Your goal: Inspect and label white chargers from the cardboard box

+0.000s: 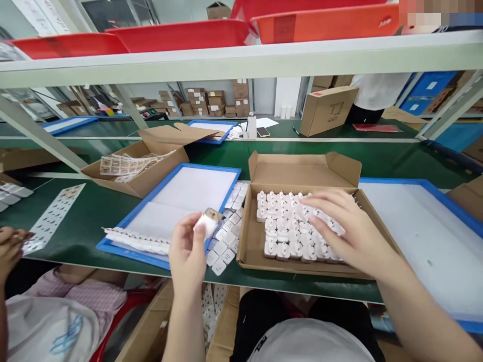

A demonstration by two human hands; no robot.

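My left hand (190, 246) pinches a small white plug housing (207, 225) between thumb and fingers; its brownish end with metal parts faces up and away. My right hand (343, 226) is stretched over the rows of white power plugs (281, 226), thumb and fingers apart. Its fingertips are at the plugs, and whether they touch one is hard to see. The plugs stand with pins upward in an open cardboard box (243, 251). Between box and left hand lie several flat white square pieces (222, 249), loosely piled.
A blue-rimmed tray (158, 221) with a row of white parts (136, 240) lies left; another tray (418, 226) lies right. Behind is a carton (141, 183) of sheets. A shelf beam (241, 63) with red bins crosses above. At far left are another person's hands (11, 246).
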